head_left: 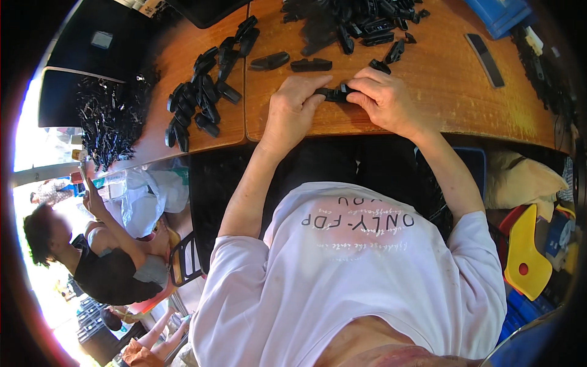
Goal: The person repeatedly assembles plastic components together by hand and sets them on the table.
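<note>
Black part is the landmark: sits between the two hands, over the wooden surface, just in from its near edge. Long axis runs roughly left-right, about parallel to that edge. Left hand pinches its left end, thumb on the near side, index finger stretched along the far side. Right hand grips its right end, thumb and fingers bunched. Both touching it, so neither is nearer; right-hand fingers hide more of it

Look: black, slim, elongated, with a raised lump toward the right end. Can't tell if that's one piece or two; fingertips cover both ends

Outward from the black part: small black piece beyond it to the right, near the right hand. Two loose bars beyond it to the left, lying sideways. Black cluster well left of it, phone well right, jumbled heap farthest beyond it
</note>
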`<state>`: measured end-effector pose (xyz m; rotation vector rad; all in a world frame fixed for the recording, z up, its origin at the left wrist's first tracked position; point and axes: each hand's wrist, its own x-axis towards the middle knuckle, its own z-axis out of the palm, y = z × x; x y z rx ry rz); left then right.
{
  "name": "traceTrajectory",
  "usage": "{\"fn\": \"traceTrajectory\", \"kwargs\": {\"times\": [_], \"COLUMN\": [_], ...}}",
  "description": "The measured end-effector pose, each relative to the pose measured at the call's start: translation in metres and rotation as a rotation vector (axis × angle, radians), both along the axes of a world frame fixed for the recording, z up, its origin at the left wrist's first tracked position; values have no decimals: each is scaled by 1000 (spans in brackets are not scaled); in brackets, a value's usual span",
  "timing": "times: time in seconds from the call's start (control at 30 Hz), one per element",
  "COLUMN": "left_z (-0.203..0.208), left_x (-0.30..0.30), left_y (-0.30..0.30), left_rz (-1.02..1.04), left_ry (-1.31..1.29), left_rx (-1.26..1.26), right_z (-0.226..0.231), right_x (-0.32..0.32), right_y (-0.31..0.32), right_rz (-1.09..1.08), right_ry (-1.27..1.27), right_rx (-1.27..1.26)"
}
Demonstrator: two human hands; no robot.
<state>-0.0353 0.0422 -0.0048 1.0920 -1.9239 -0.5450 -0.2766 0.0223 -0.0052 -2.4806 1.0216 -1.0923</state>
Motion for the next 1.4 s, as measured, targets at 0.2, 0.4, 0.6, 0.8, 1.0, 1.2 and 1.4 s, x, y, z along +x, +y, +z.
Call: {"fn": "traceTrajectory", "kwargs": {"times": [0.2,0.4,0.6,0.8,1.0,1.2,1.4], "left_z": [5,-1,5,14,6,7,12], "left_x": [-1,-2,29,18,-16,-22,-16], "left_y": [0,-6,10,-18,-40,7,7], "left_rz": [-11,-40,197,395,383,193,38], "left_ry": [-4,-28,-288,-232,-433,-250,68], "left_rx": [26,-89,-263,-411,-262,-176,-112], "right_z": [8,-6,2,0,1,1,3], "right_x": [-5,27,-5,-20,-10,-42,-47], "right_y": [2,-9,-3,-7,5,5,17], "right_rz": [94,103,-194,-323,-117,-319,-358], "right_ry": [37,0,14,188,31,155,92], "right_rx": [2,-174,-215,-145,-58,-52,-37]}}
